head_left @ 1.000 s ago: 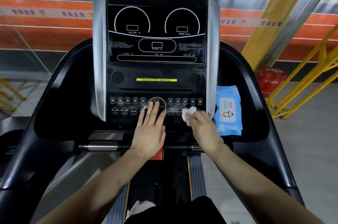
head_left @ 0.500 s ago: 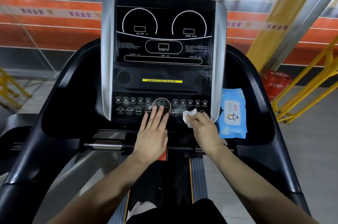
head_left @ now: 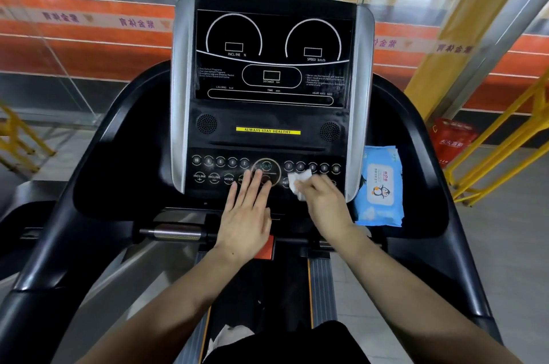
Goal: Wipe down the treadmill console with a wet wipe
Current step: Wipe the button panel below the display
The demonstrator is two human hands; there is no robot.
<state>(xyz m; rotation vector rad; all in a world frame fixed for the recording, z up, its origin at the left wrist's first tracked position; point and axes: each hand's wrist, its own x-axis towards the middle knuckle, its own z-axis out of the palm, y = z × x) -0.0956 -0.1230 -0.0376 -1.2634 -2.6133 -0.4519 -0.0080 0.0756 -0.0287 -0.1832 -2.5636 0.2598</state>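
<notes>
The black treadmill console [head_left: 270, 123] with silver side trims stands in front of me, its button row along the bottom. My left hand [head_left: 246, 212] lies flat with straight fingers on the round START button area. My right hand [head_left: 325, 206] holds a crumpled white wet wipe [head_left: 300, 184] and presses it on the right part of the button row, covering some buttons.
A blue pack of wet wipes [head_left: 380, 188] lies in the right side tray of the treadmill. A steel handlebar grip [head_left: 178, 234] runs below the console. Yellow railings [head_left: 499, 138] and a red box [head_left: 451, 138] stand to the right on the floor.
The view shifted, so the console sits further right in the frame. My right hand with the wipe moved slightly up and left along the button row. My left hand stayed flat on the buttons.
</notes>
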